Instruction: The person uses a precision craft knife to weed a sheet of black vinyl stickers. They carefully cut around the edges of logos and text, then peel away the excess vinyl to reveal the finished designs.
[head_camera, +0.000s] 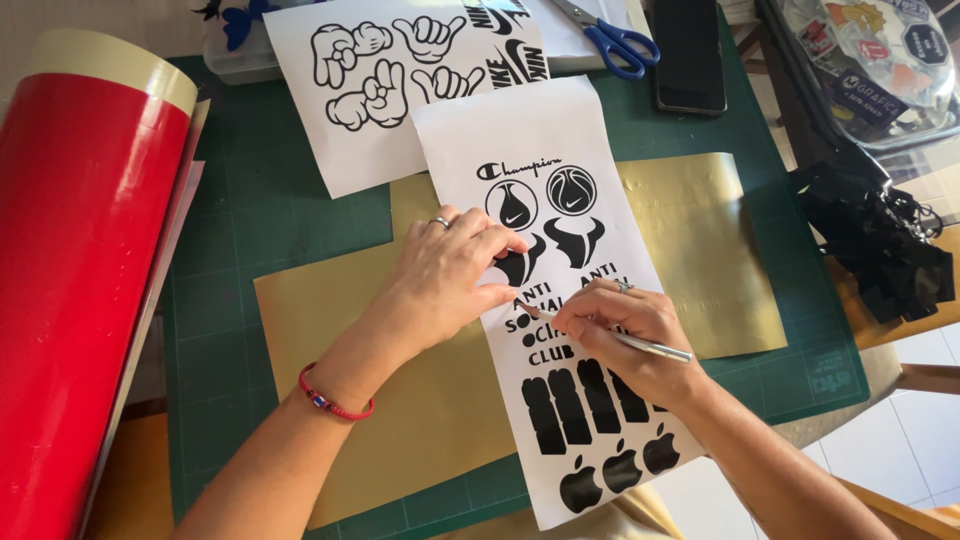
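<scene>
Red vinyl roll (85, 290) lies far left of my fingers, long axis running away from me, tan core end at the top. I see my left hand (450, 285) come in from lower left, palm down, fingers spread only a little and flat, pressing the white decal sheet (560, 300); it grips nothing, the fingertips just hold the paper still beside a black horn-shaped cutout. A red cord bracelet (335, 400) sits on that wrist, a ring on one finger. Just right of those fingertips my right hand (630, 335) is curled closed round a thin silver tool (620, 338), pinched pen-style; its tip points left toward my left fingertips and touches the sheet at the black lettering, shaft trailing right and slightly down. The sheet's long axis runs away from me, tilted a bit left at the far end, black shapes all down it. Under it lies a gold vinyl sheet (700, 250) on a green cutting mat (260, 210). Beyond my fingers: second white sheet (380, 90) with cartoon hands, blue-handled scissors (615, 40), dark phone (690, 55). Far right, black vinyl scraps (880, 250).
</scene>
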